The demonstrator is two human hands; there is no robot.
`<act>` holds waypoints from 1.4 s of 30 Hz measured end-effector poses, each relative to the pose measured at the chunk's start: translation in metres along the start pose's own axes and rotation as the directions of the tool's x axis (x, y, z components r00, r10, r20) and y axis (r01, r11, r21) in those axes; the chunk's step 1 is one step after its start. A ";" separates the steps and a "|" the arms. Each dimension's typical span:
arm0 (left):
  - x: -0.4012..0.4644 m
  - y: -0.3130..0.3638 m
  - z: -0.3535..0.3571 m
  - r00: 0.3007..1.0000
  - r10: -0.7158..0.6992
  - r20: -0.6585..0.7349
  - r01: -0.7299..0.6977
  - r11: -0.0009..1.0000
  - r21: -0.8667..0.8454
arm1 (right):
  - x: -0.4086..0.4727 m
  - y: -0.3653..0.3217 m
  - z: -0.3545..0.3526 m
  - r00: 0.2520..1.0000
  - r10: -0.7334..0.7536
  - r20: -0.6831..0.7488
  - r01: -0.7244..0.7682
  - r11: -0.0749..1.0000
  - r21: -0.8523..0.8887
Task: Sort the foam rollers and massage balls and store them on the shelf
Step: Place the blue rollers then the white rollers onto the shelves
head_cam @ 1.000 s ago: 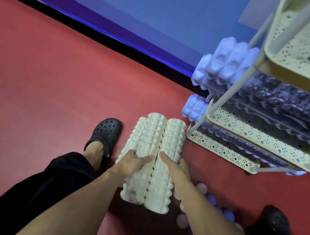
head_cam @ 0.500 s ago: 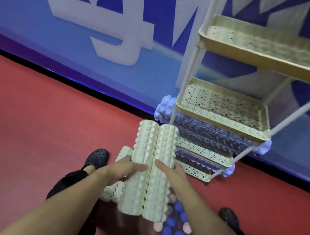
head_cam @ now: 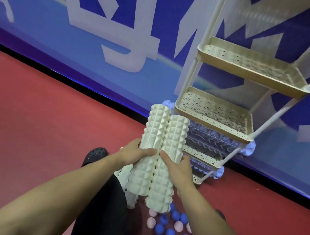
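Note:
Two cream ridged foam rollers are held up side by side in front of me. My left hand (head_cam: 134,154) grips the left roller (head_cam: 152,136) and my right hand (head_cam: 178,168) grips the right roller (head_cam: 170,158). Another cream roller (head_cam: 125,174) lies on the floor beneath them, mostly hidden. Blue massage balls (head_cam: 170,233) and pink spiky balls (head_cam: 151,222) lie scattered on the floor between my arms. To the right stands the cream perforated shelf (head_cam: 210,122); its lower tiers hold lilac rollers (head_cam: 212,139), and the two upper tiers in view hold nothing.
The floor is red, with a blue and white printed wall behind a black baseboard. My left foot in a black clog (head_cam: 94,156) is planted left of the rollers. The shelf's white posts (head_cam: 208,45) rise toward the top right.
Both hands have lifted the two cream rollers off the floor and up toward the shelf. My view has tilted upward, showing the upper tiers and the wall.

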State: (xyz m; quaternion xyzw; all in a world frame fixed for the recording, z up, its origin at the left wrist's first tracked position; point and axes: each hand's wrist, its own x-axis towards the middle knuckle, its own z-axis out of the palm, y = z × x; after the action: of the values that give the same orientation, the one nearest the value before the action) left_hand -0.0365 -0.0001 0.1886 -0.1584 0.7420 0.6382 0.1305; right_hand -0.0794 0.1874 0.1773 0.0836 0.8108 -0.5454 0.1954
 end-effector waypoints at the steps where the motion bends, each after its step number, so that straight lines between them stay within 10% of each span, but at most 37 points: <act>1: 0.003 -0.002 0.003 0.999 0.023 -0.047 -0.024 1.000 -0.014 | 0.001 0.000 0.000 1.000 -0.011 -0.023 0.011 1.000 0.011; 7: 0.024 0.013 0.022 0.956 0.159 -0.247 -0.177 0.983 -0.055 | 0.009 -0.012 -0.027 0.984 -0.080 -0.158 0.078 0.997 -0.016; 23: 0.069 0.077 0.013 0.825 0.554 -0.113 -0.393 0.706 0.589 | 0.048 -0.061 -0.139 0.784 -0.398 -0.476 0.145 0.864 -0.483; 36: 0.079 0.109 -0.034 0.814 0.568 0.123 -0.291 0.215 0.932 | 0.135 -0.179 -0.154 0.870 -0.492 0.033 0.181 0.257 -0.949; 42: 0.095 0.115 -0.041 0.826 0.541 0.156 -0.293 0.175 0.940 | 0.184 -0.197 -0.140 0.882 -0.438 0.172 0.284 0.204 -0.937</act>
State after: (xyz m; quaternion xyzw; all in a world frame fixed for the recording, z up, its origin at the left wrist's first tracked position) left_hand -0.1699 -0.0320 0.2616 0.0910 0.9912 0.0726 -0.0636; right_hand -0.3473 0.2249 0.3162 -0.2035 0.9788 0.0133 0.0193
